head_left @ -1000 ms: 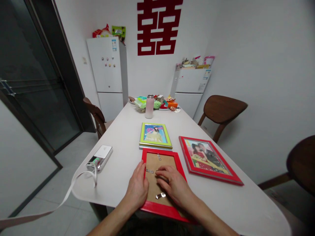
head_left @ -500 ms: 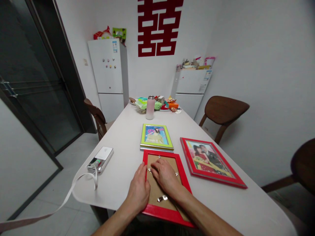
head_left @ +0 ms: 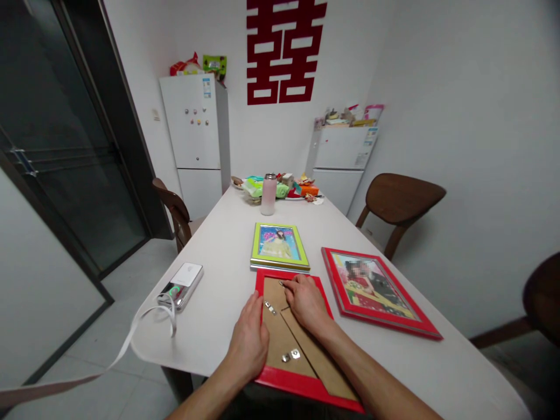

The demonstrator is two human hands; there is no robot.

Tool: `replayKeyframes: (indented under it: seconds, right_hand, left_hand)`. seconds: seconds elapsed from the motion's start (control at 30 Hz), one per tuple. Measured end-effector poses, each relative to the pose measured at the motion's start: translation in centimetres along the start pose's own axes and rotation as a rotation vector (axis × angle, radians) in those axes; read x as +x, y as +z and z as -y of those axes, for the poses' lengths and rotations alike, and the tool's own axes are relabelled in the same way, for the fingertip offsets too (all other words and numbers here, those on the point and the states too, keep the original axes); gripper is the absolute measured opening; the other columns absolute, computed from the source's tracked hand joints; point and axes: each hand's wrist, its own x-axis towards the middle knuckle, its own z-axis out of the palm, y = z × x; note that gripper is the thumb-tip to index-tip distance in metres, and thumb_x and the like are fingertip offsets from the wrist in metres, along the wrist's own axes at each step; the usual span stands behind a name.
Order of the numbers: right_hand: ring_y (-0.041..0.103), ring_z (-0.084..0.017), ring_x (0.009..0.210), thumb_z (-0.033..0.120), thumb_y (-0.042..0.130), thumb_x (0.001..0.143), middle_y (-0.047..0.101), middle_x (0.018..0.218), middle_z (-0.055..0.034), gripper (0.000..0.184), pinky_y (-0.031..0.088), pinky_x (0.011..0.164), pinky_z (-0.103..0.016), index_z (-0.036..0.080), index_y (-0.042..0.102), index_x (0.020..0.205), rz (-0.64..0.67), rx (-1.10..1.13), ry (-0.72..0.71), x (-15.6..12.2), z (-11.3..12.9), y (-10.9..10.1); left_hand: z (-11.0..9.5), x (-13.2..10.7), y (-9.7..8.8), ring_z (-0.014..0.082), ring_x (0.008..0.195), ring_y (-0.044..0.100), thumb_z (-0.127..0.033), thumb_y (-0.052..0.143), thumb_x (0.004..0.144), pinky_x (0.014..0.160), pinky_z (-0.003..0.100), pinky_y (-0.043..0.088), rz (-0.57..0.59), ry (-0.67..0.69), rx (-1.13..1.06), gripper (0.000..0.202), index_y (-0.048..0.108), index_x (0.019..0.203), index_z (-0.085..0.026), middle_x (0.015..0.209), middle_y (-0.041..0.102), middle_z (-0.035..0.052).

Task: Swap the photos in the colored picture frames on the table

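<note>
Head view shows the red frame (head_left: pixel 291 382) face-down on the table (head_left: pixel 210 315), backing board (head_left: pixel 275 338) in place, left clip (head_left: pixel 270 308) off the rim, right hand (head_left: pixel 306 300) curled at the top clip (head_left: pixel 282 284), grip unclear, left hand (head_left: pixel 248 341) flat alongside.

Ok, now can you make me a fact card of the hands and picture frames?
Left hand: against the left side of the face-down red frame
Right hand: fingertips at the top metal clip
Frame back: brown board
Just beyond: lime-green framed picture, face up
Off right: red framed picture, face up
Farther back: pink bottle
</note>
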Motion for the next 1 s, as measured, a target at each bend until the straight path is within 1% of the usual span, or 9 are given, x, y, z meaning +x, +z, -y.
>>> replayKeyframes:
  seconds: [0.13, 0.23, 0.33, 0.4, 0.57, 0.77, 0.87, 0.93, 1.0]
  right_hand:
    - [0.047, -0.018, 0.084, 0.025, 0.040, 0.078, 0.056, 0.090, -0.0084, 0.031, 0.034, 0.074, -0.026, 0.016, 0.057, 0.101, 0.002, 0.024, -0.032, -1.7, 0.0, -2.0]
    - [0.048, -0.019, 0.084, 0.033, 0.044, 0.075, 0.055, 0.089, -0.0077, 0.030, 0.035, 0.074, -0.027, 0.018, 0.060, 0.094, 0.070, 0.049, -0.066, -4.1, -0.2, -3.6]
    - [0.048, -0.021, 0.083, 0.039, 0.053, 0.066, 0.054, 0.087, -0.0075, 0.036, 0.036, 0.074, -0.030, 0.019, 0.059, 0.096, 0.143, 0.049, -0.057, -6.3, -0.2, -4.2]
    - [0.048, -0.021, 0.084, 0.036, 0.054, 0.065, 0.054, 0.088, -0.0078, 0.040, 0.036, 0.074, -0.030, 0.019, 0.057, 0.100, 0.151, 0.069, -0.036, -7.0, -0.2, -4.1]
    - [0.049, -0.019, 0.085, 0.023, 0.048, 0.065, 0.054, 0.088, -0.0082, 0.039, 0.036, 0.077, -0.028, 0.015, 0.055, 0.103, 0.152, 0.153, -0.002, -6.7, 0.0, -4.0]
    - [0.050, -0.020, 0.083, 0.025, 0.049, 0.063, 0.055, 0.086, -0.0079, 0.037, 0.037, 0.075, -0.029, 0.015, 0.059, 0.098, 0.135, 0.138, 0.004, -5.5, 0.6, -6.2]
    - [0.049, -0.020, 0.084, 0.024, 0.051, 0.062, 0.054, 0.086, -0.0074, 0.037, 0.037, 0.077, -0.029, 0.015, 0.059, 0.097, 0.107, 0.174, -0.014, -5.2, 2.0, -7.2]
    - [0.049, -0.019, 0.085, 0.023, 0.053, 0.062, 0.054, 0.088, -0.0070, 0.035, 0.038, 0.077, -0.029, 0.017, 0.059, 0.096, 0.095, 0.222, -0.036, -5.2, 3.0, -7.4]
    - [0.049, -0.019, 0.086, 0.026, 0.052, 0.065, 0.054, 0.091, -0.0072, 0.033, 0.038, 0.077, -0.029, 0.017, 0.059, 0.096, 0.082, 0.288, -0.057, -5.3, 3.6, -7.2]
  left_hand:
    - [0.1, -0.1, 0.1, 0.0206, 0.119, 0.032, -0.009, 0.038, 0.069, 0.101, 0.035, 0.024, -0.011, -0.004, -0.021, 0.051, 0.039, 0.120, -0.006, 0.128, 0.037, 0.0132]
    - [-0.1, -0.2, 0.3, 0.0210, 0.119, 0.030, -0.009, 0.038, 0.069, 0.101, 0.037, 0.023, -0.020, -0.019, -0.033, 0.052, 0.037, 0.121, -0.007, 0.129, 0.036, 0.0126]
    - [-0.4, -0.2, 0.6, 0.0216, 0.120, 0.029, -0.009, 0.039, 0.069, 0.101, 0.037, 0.022, -0.022, -0.029, -0.053, 0.052, 0.036, 0.122, -0.007, 0.130, 0.034, 0.0129]
    - [-0.5, -0.2, 0.7, 0.0213, 0.120, 0.028, -0.010, 0.040, 0.069, 0.101, 0.037, 0.021, -0.020, -0.035, -0.073, 0.052, 0.037, 0.121, -0.008, 0.131, 0.034, 0.0118]
    - [-0.7, -0.1, 0.5, 0.0217, 0.119, 0.030, -0.013, 0.046, 0.067, 0.102, 0.036, 0.020, -0.022, -0.069, -0.146, 0.052, 0.040, 0.119, -0.009, 0.130, 0.035, 0.0118]
    - [-1.9, 0.6, -1.1, 0.0241, 0.114, 0.037, -0.021, 0.052, 0.066, 0.099, 0.037, 0.022, -0.050, -0.152, -0.332, 0.049, 0.046, 0.113, -0.010, 0.121, 0.045, 0.0127]
    - [-2.7, 1.0, -2.0, 0.0213, 0.102, 0.049, -0.025, 0.048, 0.069, 0.090, 0.034, 0.035, -0.043, -0.191, -0.492, 0.042, 0.046, 0.110, -0.013, 0.111, 0.054, 0.0094]
    - [-2.8, 1.3, -2.7, 0.0197, 0.086, 0.058, -0.029, 0.044, 0.072, 0.075, 0.031, 0.045, -0.010, -0.226, -0.603, 0.037, 0.047, 0.105, -0.012, 0.097, 0.062, 0.0083]
    - [-2.3, 1.5, -3.8, 0.0184, 0.073, 0.061, -0.034, 0.043, 0.072, 0.064, 0.029, 0.047, 0.004, -0.273, -0.684, 0.037, 0.049, 0.101, -0.010, 0.085, 0.065, 0.0072]
